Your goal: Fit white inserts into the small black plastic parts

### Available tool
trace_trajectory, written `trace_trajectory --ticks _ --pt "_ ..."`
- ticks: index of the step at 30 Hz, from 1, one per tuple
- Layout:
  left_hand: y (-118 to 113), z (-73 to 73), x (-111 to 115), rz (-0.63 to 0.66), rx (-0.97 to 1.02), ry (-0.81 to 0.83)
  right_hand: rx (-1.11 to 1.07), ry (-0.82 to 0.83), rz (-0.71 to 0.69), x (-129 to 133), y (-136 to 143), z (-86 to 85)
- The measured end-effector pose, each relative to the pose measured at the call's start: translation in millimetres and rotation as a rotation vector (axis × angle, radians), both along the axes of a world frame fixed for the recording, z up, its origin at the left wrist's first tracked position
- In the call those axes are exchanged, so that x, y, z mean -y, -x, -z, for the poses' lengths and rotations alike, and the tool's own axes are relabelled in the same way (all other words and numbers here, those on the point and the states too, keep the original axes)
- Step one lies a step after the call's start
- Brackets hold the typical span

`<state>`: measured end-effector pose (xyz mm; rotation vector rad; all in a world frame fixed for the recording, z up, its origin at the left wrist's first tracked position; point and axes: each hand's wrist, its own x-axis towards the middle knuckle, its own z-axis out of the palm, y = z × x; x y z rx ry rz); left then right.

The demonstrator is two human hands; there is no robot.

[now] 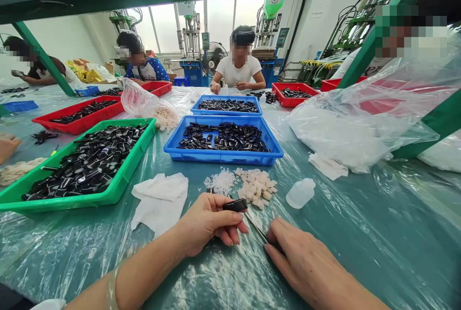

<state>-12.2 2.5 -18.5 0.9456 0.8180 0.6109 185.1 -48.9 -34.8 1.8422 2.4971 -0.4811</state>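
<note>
My left hand pinches a small glossy black plastic part between thumb and fingers. Just to its right, my right hand is closed around slim metal tweezers, whose tip points up toward the black part; whether it touches cannot be told. Beyond my hands lie a heap of tiny white translucent pieces and a pile of beige chunks. A small translucent bottle rests on its side at the right. White tissue is spread left of my left hand.
Blue trays of black parts stand ahead, a green tray at left, red trays farther off. A plastic bag bulges at right beside a green post. Several people work around the plastic-covered table. A green beam crosses overhead.
</note>
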Motion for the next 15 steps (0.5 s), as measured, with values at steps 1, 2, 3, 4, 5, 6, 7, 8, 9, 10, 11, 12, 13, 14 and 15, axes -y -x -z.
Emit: trace_trajectory --ticks 1,2,3,4,5,6,7,8,9,10,11,12,13,14,15 --pt "-0.3 0.8 0.3 -0.011 0.023 0.025 0.004 -0.022 -0.012 1.5 0.9 3.3" --pt "-0.7 1.6 0.6 -0.015 0.039 0.038 -0.003 -0.043 -0.022 2.6 1.6 6.0" --pt "-1.0 2.1 0.9 -0.013 0.050 0.045 -0.018 -0.059 -0.023 3.2 1.9 7.8" --pt "-1.2 2.3 1.1 -0.006 0.058 0.046 -0.037 -0.069 -0.017 3.3 1.9 8.5" --pt "-1.5 2.3 1.2 0.006 0.062 0.042 -0.056 -0.072 -0.008 2.9 1.5 8.0" --pt "-1.8 2.2 1.3 0.021 0.064 0.035 -0.067 -0.071 0.002 2.2 1.0 6.3" --pt "-2.0 1.9 1.5 0.037 0.060 0.025 -0.077 -0.065 0.015 1.2 0.4 3.7" --pt "-2.2 1.6 1.8 0.051 0.053 0.008 -0.096 -0.055 0.035 0.0 -0.1 0.2" --pt "-2.4 1.4 2.2 0.064 0.045 -0.013 -0.135 -0.043 0.054 -1.3 -0.3 -3.8" --pt "-2.6 1.3 2.8 0.074 0.035 -0.036 -0.199 -0.020 0.077 -2.5 -0.4 -7.9" --pt "-2.8 1.3 3.5 0.080 0.028 -0.056 -0.289 0.016 0.107 -3.7 -0.2 -11.9" --pt "-3.0 1.4 4.3 0.086 0.023 -0.069 -0.393 0.066 0.139 -4.9 0.2 -15.5" --pt "-3.3 1.5 5.1 0.092 0.021 -0.075 -0.504 0.126 0.179 -5.9 0.8 -18.6" --pt "-3.6 1.6 5.8 0.097 0.023 -0.071 -0.614 0.185 0.216 -6.8 1.5 -21.3" --pt "-4.0 1.7 6.4 0.101 0.027 -0.063 -0.721 0.242 0.255 -7.6 2.4 -23.7"
